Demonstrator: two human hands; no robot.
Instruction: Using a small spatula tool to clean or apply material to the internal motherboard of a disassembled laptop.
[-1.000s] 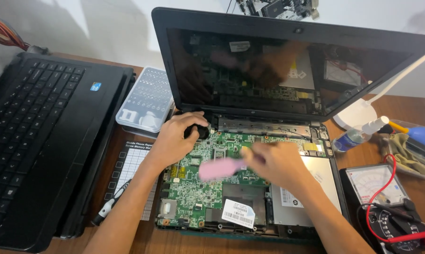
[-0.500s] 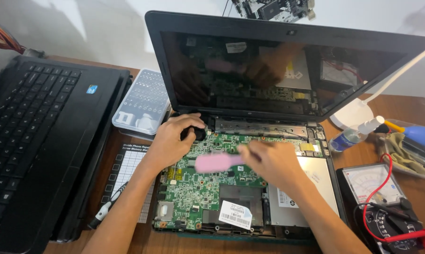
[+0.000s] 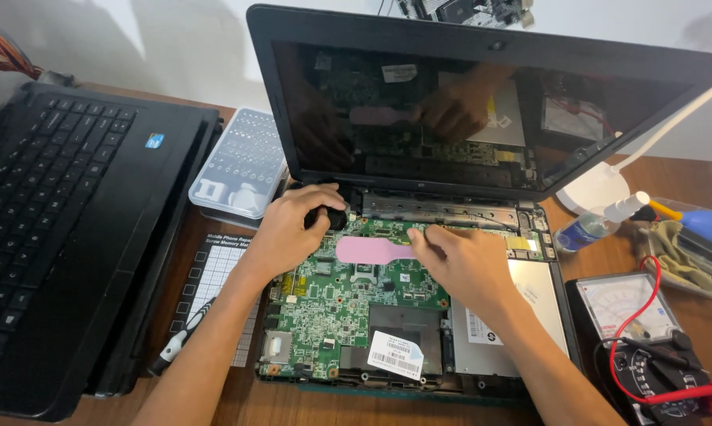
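the right hand (image 3: pixel 470 264) pinches the end of a flat pink tool (image 3: pixel 371 251), which looks light and a little bendy, over the fragile green board (image 3: pixel 332 304) of the opened laptop (mid-bench), while the left hand (image 3: pixel 293 229) curls on a black part (image 3: pixel 336 217) by the hinge, the wooden bench (image 3: pixel 671 170) crowded.

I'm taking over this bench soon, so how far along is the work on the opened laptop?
Done: the keyboard deck is off the opened black laptop, baring its green circuit board. In hand: the right hand holds a flat pink plastic tool over the board, while the left hand grips a black part near the hinge. Left: the board is not lifted out, and nothing is closed up.
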